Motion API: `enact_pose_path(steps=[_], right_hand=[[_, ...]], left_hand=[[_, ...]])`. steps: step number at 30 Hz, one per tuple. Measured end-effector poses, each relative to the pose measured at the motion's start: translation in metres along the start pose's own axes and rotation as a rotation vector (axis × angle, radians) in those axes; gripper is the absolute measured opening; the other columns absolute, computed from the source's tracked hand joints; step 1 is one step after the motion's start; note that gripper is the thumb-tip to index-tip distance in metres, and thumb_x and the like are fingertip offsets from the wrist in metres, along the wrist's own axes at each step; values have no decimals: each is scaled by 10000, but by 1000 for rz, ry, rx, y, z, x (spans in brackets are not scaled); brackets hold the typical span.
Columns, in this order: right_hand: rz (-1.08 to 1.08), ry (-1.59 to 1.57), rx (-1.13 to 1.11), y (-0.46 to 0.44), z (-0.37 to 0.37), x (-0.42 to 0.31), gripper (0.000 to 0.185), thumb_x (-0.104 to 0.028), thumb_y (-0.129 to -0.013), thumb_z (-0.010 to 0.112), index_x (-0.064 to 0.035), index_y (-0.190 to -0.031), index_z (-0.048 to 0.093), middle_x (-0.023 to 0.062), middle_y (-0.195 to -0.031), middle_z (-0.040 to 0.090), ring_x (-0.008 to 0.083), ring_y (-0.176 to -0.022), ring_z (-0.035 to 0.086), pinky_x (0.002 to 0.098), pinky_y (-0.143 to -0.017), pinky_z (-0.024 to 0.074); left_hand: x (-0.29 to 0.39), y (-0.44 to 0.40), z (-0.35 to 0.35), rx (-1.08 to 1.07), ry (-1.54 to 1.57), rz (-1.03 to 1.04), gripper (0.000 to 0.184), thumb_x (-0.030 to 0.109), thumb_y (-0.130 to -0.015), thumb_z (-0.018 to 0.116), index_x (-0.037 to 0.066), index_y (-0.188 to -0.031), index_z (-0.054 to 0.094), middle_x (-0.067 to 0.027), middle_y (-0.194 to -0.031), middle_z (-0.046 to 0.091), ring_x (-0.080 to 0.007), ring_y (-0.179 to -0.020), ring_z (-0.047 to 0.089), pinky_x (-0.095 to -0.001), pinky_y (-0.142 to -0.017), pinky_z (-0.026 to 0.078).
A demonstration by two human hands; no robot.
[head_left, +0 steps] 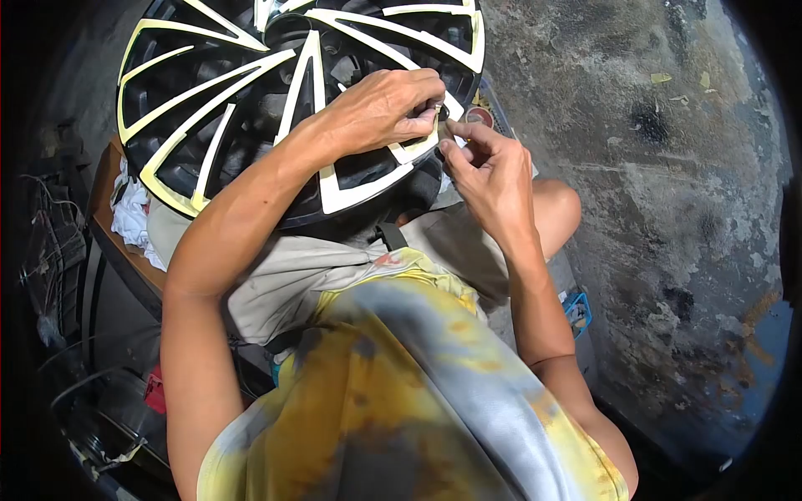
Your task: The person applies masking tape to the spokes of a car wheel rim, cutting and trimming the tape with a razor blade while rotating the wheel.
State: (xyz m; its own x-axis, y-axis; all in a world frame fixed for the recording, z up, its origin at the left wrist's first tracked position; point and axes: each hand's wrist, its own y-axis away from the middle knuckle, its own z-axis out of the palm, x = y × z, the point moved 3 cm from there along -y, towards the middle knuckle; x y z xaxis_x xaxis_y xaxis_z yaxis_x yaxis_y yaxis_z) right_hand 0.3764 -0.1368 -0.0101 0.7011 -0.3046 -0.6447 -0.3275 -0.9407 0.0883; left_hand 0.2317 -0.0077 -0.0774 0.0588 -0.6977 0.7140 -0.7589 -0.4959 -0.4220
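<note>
Black multi-spoke wheel (251, 117), spoke faces edged with matte, pale cream strips (338, 198), lies face up at 11 o'clock in view, over the person's lap. Both hands work near its outer edge, 4 o'clock from the round hub opening (288, 32); the spoke there has its long axis 10-to-4. Left hand (380, 108) is nearer the hub, over the spokes; fingers curled closed, anything pinched is hidden. Right hand (501, 179) sits outboard, its fingertips at 4 o'clock from the left's; grip narrow, can't tell if it's closed on anything. From the hub: small red-rimmed round item (479, 118) past the edge at 4, blue plastic basket (578, 311) between 4 and 5, brown-sided box (104, 188) with crumpled white cloth (131, 213) between 7 and 8, rough stained grey floor (660, 179) around 3 to 4.
</note>
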Motion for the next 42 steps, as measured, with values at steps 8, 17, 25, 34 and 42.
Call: enact_pose_path(steps=[8, 17, 25, 34, 42], right_hand=[[43, -29, -7, 3, 0, -5, 285, -164, -932, 788, 6, -1156, 831, 163, -684, 701, 282, -592, 704, 412, -652, 564], [-28, -69, 33, 7, 22, 0, 266, -148, -935, 775, 18, -1137, 823, 162, -672, 689, 302, -577, 688, 427, -644, 560], [54, -90, -10, 27, 14, -8, 254, -120, -946, 769, 35, -1143, 810, 153, -640, 652, 255, -543, 643, 409, -611, 535], [98, -177, -44, 26, 21, -15, 212, -88, -959, 771, 76, -1093, 784, 145, -672, 700, 184, -569, 663, 366, -611, 532], [126, -379, -89, 27, 42, -6, 295, -77, -1048, 741, 106, -1275, 695, 57, -757, 746, 69, -646, 666, 248, -581, 508]], left_hand=[[2, 0, -6, -18, 11, -28, 200, 155, -898, 721, -8, -980, 639, -176, -941, 658, -431, -860, 671, -515, -780, 543], [3, -1, -9, 12, 23, -31, 190, 137, -904, 720, -13, -986, 635, -177, -949, 662, -431, -853, 676, -513, -766, 543], [1, -1, -7, 43, 23, 15, 171, 91, -915, 719, -21, -1001, 622, -145, -878, 589, -313, -756, 641, -436, -721, 530], [0, 0, -15, 24, 21, -55, 194, 119, -899, 721, -24, -985, 622, -180, -934, 653, -423, -839, 659, -495, -769, 539], [-4, 0, -13, 49, 6, -23, 188, 92, -902, 719, -35, -1003, 625, -173, -891, 615, -374, -789, 647, -471, -739, 535]])
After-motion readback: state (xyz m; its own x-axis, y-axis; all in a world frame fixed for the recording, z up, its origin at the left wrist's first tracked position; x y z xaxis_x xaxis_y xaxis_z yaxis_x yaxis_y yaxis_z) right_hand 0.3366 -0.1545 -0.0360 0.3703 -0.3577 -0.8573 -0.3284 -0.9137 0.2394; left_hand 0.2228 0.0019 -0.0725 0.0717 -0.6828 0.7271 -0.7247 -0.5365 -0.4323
